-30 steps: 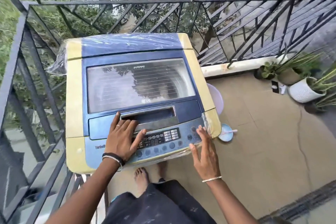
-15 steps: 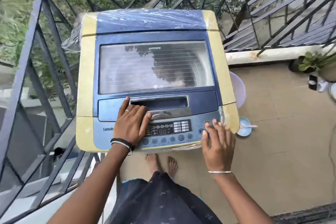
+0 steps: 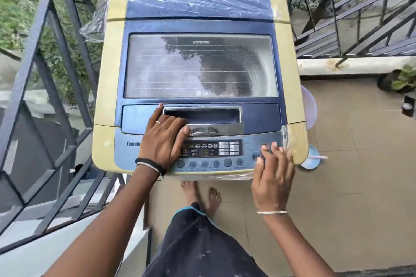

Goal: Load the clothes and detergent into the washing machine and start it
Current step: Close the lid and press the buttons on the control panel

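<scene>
A top-loading washing machine [image 3: 110, 87] in yellow and blue stands in front of me, its glass lid [image 3: 200, 65] closed. My left hand [image 3: 163, 139] lies flat on the lid's front edge, beside the handle recess [image 3: 209, 117], fingers apart. My right hand [image 3: 273, 175] hovers over the right end of the control panel [image 3: 209, 153], fingertips touching the round buttons [image 3: 258, 153] there. Neither hand holds anything. No clothes or detergent show in view.
A black metal railing [image 3: 56, 56] runs close along the left and back of the machine. On the tiled floor to the right lie a light blue dish [image 3: 311, 159] and a pale lavender tub [image 3: 310, 105]. A potted plant [image 3: 400, 81] stands at the far right. My bare feet are below the machine.
My view has moved closer over the machine. My right hand reached forward from below the panel to its right-hand buttons. My left hand has stayed on the lid.
</scene>
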{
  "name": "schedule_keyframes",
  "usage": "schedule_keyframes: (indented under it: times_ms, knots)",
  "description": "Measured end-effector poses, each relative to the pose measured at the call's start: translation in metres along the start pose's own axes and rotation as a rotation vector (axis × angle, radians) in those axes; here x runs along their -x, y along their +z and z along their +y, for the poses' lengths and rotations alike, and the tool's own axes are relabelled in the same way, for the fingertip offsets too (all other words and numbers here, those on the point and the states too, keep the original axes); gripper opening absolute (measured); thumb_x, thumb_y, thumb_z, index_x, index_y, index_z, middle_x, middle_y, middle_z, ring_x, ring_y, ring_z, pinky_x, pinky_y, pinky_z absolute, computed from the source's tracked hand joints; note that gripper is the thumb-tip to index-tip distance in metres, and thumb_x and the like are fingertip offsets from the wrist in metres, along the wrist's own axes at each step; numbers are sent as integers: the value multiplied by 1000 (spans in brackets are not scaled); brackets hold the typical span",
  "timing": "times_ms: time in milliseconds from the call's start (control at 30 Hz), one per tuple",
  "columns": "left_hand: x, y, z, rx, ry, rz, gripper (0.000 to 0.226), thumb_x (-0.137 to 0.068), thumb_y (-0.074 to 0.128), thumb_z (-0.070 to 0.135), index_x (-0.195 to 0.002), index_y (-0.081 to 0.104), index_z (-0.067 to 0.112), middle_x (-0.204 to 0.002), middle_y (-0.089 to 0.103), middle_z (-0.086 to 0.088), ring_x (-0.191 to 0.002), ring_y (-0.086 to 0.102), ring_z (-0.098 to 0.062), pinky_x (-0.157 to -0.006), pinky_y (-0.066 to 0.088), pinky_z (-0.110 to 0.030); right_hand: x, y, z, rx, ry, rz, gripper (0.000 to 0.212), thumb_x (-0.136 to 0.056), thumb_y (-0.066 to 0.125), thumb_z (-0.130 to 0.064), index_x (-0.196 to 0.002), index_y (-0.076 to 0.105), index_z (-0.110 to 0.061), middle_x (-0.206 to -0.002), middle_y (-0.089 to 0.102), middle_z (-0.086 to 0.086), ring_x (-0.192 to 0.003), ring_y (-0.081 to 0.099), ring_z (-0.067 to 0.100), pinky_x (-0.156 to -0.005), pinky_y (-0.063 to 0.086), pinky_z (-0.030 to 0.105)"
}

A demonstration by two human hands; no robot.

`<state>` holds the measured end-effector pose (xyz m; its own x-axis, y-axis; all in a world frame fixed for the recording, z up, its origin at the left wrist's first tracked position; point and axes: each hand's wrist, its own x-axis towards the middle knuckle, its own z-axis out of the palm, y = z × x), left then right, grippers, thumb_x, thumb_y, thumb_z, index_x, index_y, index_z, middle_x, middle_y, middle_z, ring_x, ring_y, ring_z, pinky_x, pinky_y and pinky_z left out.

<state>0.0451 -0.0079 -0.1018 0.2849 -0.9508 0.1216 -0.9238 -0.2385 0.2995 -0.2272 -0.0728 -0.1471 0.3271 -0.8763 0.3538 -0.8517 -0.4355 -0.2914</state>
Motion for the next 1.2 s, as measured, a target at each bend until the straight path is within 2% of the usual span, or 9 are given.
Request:
schedule_keyframes:
  times_ms: [100, 233, 467, 567, 733, 867, 1000, 1200]
  knots:
    - [1, -3, 0, 56, 3, 27, 41, -99, 25, 30, -98, 63, 16, -87, 64, 1, -89, 58, -24, -117, 23, -43, 1, 3, -3, -66, 37, -21, 35, -100, 39, -19, -124, 60, -5, -133, 56, 16, -125, 51, 39, -113, 30, 52]
    - [1, -4, 0, 74, 2, 40, 40, -99, 26, 29, -98, 64, 16, -89, 65, 1, -90, 59, -23, -117, 24, -43, 6, 6, -5, -114, 50, 6, 33, -98, 39, -14, -122, 60, -4, -136, 54, 17, -129, 47, 39, -110, 30, 56]
    - [1, -3, -4, 135, 22, 58, 42, -99, 25, 27, -101, 65, 14, -91, 66, 2, -91, 59, -22, -115, 25, -45, 13, 6, -4, -169, -75, 66, 31, -91, 43, -1, -117, 56, -11, -133, 53, 25, -131, 42, 44, -108, 30, 62]
    - [2, -3, -6, 187, 35, 55, 44, -99, 24, 27, -105, 66, 13, -96, 67, 0, -100, 58, -23, -115, 25, -46, 14, 6, -1, -174, -97, 74, 33, -91, 43, 2, -112, 65, -11, -128, 56, 26, -130, 43, 45, -108, 28, 64]
    - [6, -2, -4, 267, 97, 20, 47, -100, 26, 28, -119, 63, 8, -118, 66, -6, -120, 54, -26, -111, 35, -44, 10, 4, -7, -153, -20, 123, 28, -87, 53, 5, -93, 77, -8, -118, 64, 23, -122, 52, 43, -107, 33, 62]
    - [8, 0, -4, 260, 178, -21, 50, -101, 24, 28, -128, 58, 5, -133, 59, -7, -130, 50, -21, -116, 30, -42, 9, 3, -6, -109, -43, 130, 24, -86, 57, 3, -91, 77, -10, -118, 64, 22, -121, 53, 42, -108, 34, 59]
    - [7, 0, -5, 270, 192, -25, 51, -101, 23, 30, -131, 56, 5, -137, 56, -7, -132, 49, -19, -116, 30, -40, 9, 3, -7, -108, -44, 143, 24, -85, 57, 4, -89, 77, -9, -116, 65, 23, -121, 54, 42, -107, 35, 59]
    - [7, 2, -4, 278, 151, -11, 55, -102, 19, 36, -130, 58, 9, -135, 58, -5, -130, 51, -17, -114, 33, -39, -2, -9, -19, -203, 94, 159, 19, -81, 62, -1, -78, 76, -14, -108, 67, 14, -114, 58, 36, -106, 35, 56]
